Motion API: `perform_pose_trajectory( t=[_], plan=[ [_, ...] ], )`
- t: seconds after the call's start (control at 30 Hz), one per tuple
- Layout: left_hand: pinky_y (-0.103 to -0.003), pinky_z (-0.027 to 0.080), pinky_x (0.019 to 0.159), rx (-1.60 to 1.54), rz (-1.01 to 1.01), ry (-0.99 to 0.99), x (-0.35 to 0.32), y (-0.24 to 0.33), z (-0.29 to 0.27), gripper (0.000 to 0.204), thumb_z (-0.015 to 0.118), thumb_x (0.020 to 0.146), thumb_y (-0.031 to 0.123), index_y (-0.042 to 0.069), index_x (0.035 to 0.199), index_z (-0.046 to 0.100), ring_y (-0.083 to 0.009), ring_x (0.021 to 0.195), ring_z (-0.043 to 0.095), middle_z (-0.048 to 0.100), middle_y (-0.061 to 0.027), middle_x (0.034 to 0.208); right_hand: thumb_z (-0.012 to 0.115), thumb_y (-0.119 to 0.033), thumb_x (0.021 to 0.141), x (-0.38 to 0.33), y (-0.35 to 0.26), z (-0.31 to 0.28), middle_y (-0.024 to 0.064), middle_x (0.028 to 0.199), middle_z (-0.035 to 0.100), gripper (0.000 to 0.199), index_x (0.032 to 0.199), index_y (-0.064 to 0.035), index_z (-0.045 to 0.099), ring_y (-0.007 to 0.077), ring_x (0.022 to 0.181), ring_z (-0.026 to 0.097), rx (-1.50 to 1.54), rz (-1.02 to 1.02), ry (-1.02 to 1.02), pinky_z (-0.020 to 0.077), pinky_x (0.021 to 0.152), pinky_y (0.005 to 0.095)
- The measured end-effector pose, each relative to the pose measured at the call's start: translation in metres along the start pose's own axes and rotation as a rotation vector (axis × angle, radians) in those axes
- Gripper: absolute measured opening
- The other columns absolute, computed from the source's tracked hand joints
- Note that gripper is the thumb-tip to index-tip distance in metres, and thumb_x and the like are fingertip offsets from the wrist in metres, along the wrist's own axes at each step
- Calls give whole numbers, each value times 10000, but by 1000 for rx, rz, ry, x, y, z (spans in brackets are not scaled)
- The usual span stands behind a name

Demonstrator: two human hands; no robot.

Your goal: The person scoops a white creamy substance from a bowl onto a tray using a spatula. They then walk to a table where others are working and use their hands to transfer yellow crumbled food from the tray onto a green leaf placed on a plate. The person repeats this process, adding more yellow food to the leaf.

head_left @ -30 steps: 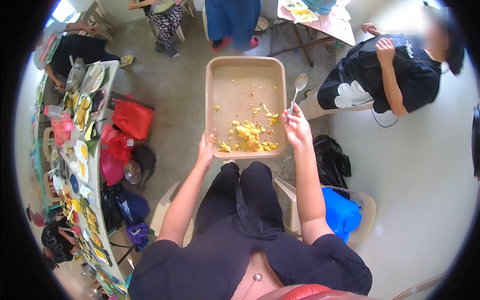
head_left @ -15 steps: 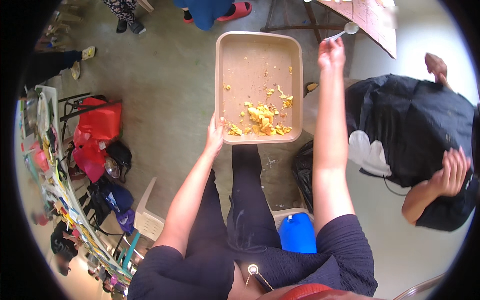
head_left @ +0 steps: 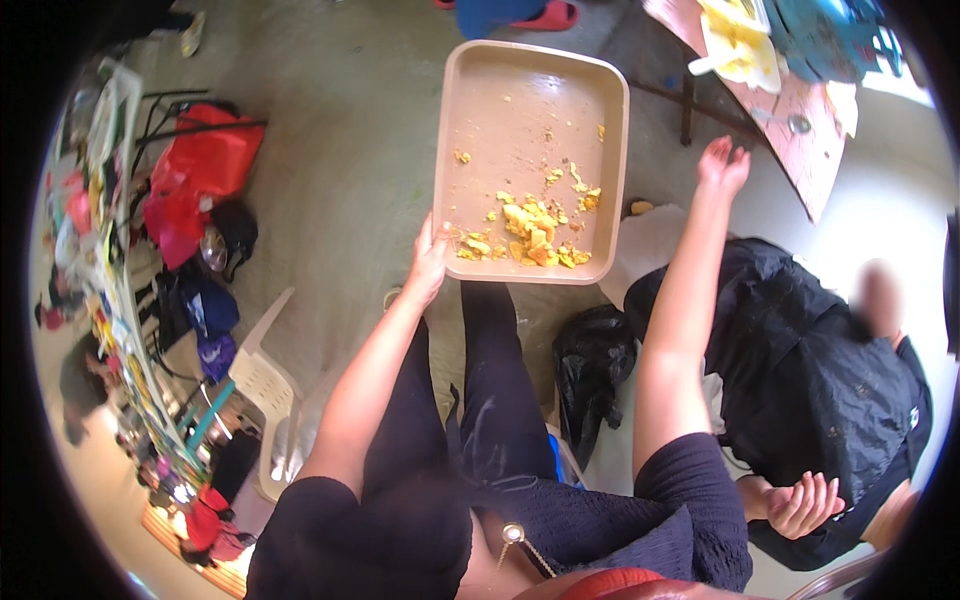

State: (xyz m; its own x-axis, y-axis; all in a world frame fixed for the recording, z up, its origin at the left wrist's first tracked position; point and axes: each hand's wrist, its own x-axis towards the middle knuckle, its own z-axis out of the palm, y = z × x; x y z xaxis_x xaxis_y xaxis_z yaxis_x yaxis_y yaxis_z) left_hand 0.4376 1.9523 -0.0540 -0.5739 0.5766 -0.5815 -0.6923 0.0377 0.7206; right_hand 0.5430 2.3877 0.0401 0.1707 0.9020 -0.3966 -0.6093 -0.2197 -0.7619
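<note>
1. So the left hand (head_left: 428,265) is closed on the lower left edge of the tray, fingertips curled over the rim, and that's the only hand I can see holding it up
2. The right hand (head_left: 724,168) is about half open, fingers loosely bent and a bit apart, nothing in it that I can see, and the arm is stretched out well clear of the tray
3. The tray (head_left: 500,120) is a tan, deep-sided rectangle with rounded corners, up in front of the person's legs, can't really tell if it's level
4. Inside it there's a heap of yellow food bits (head_left: 533,228) bunched toward the near end, plus crumbs scattered further up, and the far part is mostly bare
5. Just past the right hand a metal spoon (head_left: 798,124) lies on a pinkish table (head_left: 815,175), bowl end toward the right
6. Same table, further back: a pale container (head_left: 738,50) with yellow stuff in it, and a blue-green thing (head_left: 825,35) I can't make out
7. A co-worker in black (head_left: 800,340) is close by on the right, one hand (head_left: 808,505) low and loosely curled
8. Lower down, a black plastic bag (head_left: 590,360) sits on the floor (head_left: 340,110), with a pale plastic chair (head_left: 262,395) and a red bag (head_left: 205,150) over to the left
</note>
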Motion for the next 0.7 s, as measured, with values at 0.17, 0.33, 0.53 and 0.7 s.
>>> perform_pose_trajectory(
  t=[0.17,0.33,0.53,0.7],
  plan=[
    [-290,300,984,-85,47,108,-22,-30,6,555,475,900,318,-9,1312,300,-159,1179,368,403,-98,1287,542,-181,839,-88,17,-49,11,800,538,182,999,-96,535,109,660,504,-477,208,-322,449,582,230],
    [-305,263,1009,-51,224,301,-65,-35,19,566,481,896,324,-20,1310,304,-180,1213,338,390,-127,1310,467,-78,860,-138,33,-35,0,827,541,125,950,-93,553,76,649,479,-1078,-42,-832,378,536,207],
    [-304,272,996,-60,476,569,-110,-41,70,574,464,900,347,-13,1316,300,-173,1189,358,403,-111,1295,470,54,763,-191,30,40,114,932,556,220,929,-33,586,272,809,559,-1097,-744,-1964,462,675,312],
    [-304,291,972,-121,623,858,-139,-46,140,535,450,911,322,-3,1314,314,-166,1157,380,432,-112,1266,483,46,709,-224,35,41,116,1038,552,319,997,-46,583,285,960,542,-713,-913,-2602,445,808,366]
  ],
)
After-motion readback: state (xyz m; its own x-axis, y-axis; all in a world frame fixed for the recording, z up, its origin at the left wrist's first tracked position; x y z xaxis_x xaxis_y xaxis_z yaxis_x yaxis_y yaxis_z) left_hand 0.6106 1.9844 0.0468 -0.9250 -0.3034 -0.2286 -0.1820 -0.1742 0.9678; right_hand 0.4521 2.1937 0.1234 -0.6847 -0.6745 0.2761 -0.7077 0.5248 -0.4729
